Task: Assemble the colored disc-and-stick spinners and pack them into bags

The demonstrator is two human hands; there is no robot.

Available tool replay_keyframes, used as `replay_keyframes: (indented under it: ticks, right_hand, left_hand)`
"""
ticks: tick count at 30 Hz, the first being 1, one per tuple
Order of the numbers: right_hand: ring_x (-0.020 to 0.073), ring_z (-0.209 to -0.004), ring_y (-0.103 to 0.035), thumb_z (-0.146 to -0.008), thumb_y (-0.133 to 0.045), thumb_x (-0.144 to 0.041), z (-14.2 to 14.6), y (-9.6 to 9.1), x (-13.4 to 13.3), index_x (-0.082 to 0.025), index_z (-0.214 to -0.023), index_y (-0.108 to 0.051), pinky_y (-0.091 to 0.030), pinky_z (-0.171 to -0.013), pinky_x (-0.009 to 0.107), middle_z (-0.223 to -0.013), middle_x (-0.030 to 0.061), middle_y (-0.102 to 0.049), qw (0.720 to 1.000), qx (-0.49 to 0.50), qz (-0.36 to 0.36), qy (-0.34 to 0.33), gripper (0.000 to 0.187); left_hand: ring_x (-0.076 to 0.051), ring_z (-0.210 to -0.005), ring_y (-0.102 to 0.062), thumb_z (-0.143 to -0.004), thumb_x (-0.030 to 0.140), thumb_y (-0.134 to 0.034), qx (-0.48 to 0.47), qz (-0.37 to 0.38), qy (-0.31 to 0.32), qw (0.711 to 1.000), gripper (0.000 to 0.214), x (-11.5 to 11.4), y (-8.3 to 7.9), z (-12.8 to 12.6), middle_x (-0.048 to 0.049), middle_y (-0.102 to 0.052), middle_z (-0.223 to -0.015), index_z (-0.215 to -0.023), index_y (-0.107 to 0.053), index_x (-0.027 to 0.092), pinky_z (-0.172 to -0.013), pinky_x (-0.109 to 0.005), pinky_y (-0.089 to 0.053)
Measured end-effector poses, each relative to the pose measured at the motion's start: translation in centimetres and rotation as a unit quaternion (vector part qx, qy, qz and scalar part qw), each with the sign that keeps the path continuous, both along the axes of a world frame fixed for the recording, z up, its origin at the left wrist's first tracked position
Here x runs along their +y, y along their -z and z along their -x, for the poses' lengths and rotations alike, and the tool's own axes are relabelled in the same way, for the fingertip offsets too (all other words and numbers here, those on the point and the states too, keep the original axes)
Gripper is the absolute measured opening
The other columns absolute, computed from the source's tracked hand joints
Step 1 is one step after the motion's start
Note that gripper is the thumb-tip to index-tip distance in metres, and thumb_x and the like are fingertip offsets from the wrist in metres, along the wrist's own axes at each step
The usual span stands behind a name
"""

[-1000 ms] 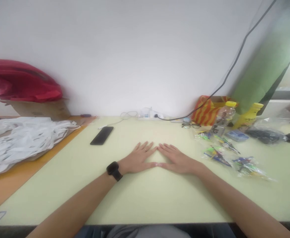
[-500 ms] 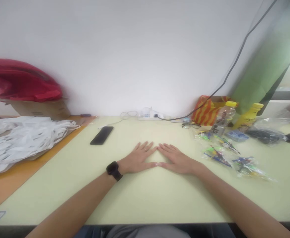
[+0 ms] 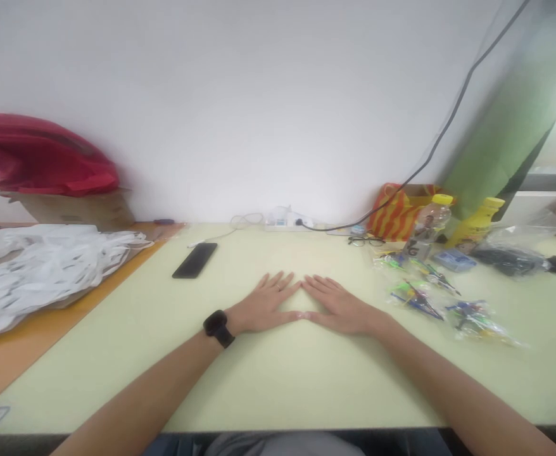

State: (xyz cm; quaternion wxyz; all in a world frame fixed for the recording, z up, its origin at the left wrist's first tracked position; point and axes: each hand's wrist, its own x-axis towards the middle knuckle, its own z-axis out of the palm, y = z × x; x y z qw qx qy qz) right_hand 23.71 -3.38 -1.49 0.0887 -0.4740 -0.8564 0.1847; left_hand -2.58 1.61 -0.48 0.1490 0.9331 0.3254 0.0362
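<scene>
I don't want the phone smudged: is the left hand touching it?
Apart: the head view shows pale tabletop between the left hand and the phone.

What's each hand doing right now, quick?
Left hand: open, palm down on the table, holding nothing.
Right hand: open, palm down on the table, holding nothing.

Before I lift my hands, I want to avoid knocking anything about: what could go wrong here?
Swung outward, the right hand might push the plastic packets against the clear bottle standing behind them and perhaps tip it. A wide sweep of the left hand could bump the black phone. The black cable slopes down to the power strip, so a snag could tug its plug.
</scene>
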Motion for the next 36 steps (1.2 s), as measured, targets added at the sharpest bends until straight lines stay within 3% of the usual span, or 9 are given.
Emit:
replay_keyframes:
  ticks: [36]
  right_hand:
    - [0.0289,-0.161,-0.010,-0.098,-0.035,-0.078,-0.19,0.29,0.17,-0.027,-0.168,-0.014,-0.007,-0.131,0.045,-0.173,0.0036,-0.009,1.000,0.016,0.005,0.001,0.089]
  left_hand:
    - [-0.037,-0.160,-0.005,-0.097,0.078,-0.036,0.006,0.005,-0.004,1.000,0.084,-0.07,-0.17,-0.10,-0.0037,-0.009,-0.173,-0.166,-0.014,0.037,-0.128,-0.058,-0.002]
